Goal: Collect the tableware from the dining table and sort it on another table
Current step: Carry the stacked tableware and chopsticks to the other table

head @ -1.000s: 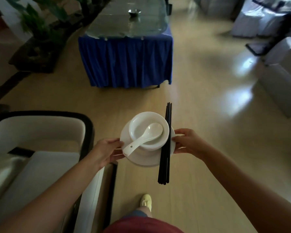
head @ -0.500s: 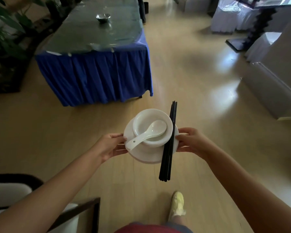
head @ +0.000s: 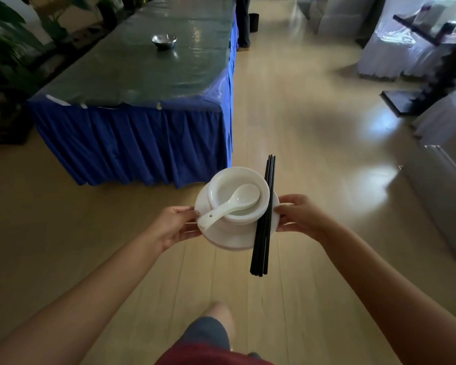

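I carry a white plate (head: 229, 237) in front of me above the floor. My left hand (head: 173, 225) grips its left rim and my right hand (head: 299, 214) grips its right rim. On the plate stands a white bowl (head: 223, 191) with a white spoon (head: 231, 204) lying in it, handle pointing left toward my left hand. Black chopsticks (head: 263, 227) lie across the plate's right side, sticking out front and back. Ahead on the left stands a long table (head: 142, 72) with a blue skirt and a shiny cover.
A metal bowl (head: 164, 41) sits on the long table. Plants (head: 8, 56) line the left wall. White covered chairs (head: 395, 48) and a dark stand (head: 429, 83) are at the right, a grey cabinet (head: 442, 196) nearer. A person's legs (head: 244, 22) stand by the table's far end.
I have walked forward: the blue-skirted table is nearer and shifted left, and the chair at lower left has dropped out of view. Both hands still hold the plate the same way.
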Tool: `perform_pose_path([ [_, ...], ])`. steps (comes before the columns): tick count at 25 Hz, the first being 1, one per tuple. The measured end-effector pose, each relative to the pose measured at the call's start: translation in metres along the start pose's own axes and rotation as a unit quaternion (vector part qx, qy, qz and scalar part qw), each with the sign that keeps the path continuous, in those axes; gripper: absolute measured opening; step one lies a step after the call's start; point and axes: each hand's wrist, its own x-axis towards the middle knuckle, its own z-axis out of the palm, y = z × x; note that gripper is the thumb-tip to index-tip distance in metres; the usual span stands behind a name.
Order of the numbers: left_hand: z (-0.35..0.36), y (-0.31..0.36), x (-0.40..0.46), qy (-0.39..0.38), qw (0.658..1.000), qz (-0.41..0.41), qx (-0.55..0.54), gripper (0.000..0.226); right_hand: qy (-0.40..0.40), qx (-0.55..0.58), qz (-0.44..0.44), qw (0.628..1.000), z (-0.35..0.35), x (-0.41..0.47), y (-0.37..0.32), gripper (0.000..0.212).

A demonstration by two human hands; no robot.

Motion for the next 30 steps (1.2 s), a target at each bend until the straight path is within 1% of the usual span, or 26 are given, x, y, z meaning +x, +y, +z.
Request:
perform_pose_path([
  [5, 0.032, 0.065, 0.112, -0.001, 1.0, 0.011, 0.001, 0.015, -0.007, -0.004, -0.007, 1.0, -0.057, 0.112, -0.052, 0.022],
  [9, 0.057, 0.138, 0.201, -0.004, 1.0, 0.015, 0.011, 0.017, -0.014, -0.004, -0.014, 1.0, -0.101, 0.203, -0.111, 0.019],
  [12, 0.071, 0.187, 0.262, 0.018, 1.0, 0.013, 0.009, 0.015, -0.021, -0.005, -0.016, 1.0, -0.129, 0.27, -0.153, 0.016],
  [16, 0.084, 0.238, 0.345, 0.033, 0.999, 0.023, 0.002, 0.015, -0.048, -0.011, -0.024, 0.999, -0.16, 0.367, -0.198, 0.017],
  [20, 0.099, 0.284, 0.43, 0.073, 0.996, 0.044, -0.038, 0.014, -0.087, -0.05, -0.039, 0.994, -0.192, 0.478, -0.248, 0.018],
  [24, 0.115, 0.334, 0.509, 0.138, 0.984, 0.051, -0.096, 0.013, -0.157, -0.09, -0.048, 0.982, -0.22, 0.588, -0.319, 0.017],
  [27, 0.121, 0.372, 0.561, 0.197, 0.972, 0.049, -0.12, 0.013, -0.202, -0.122, -0.048, 0.971, -0.225, 0.665, -0.371, 0.019],
  [30, 0.111, 0.404, 0.608, 0.246, 0.956, 0.04, -0.155, 0.018, -0.238, -0.137, -0.048, 0.96, -0.213, 0.733, -0.411, 0.023],
])
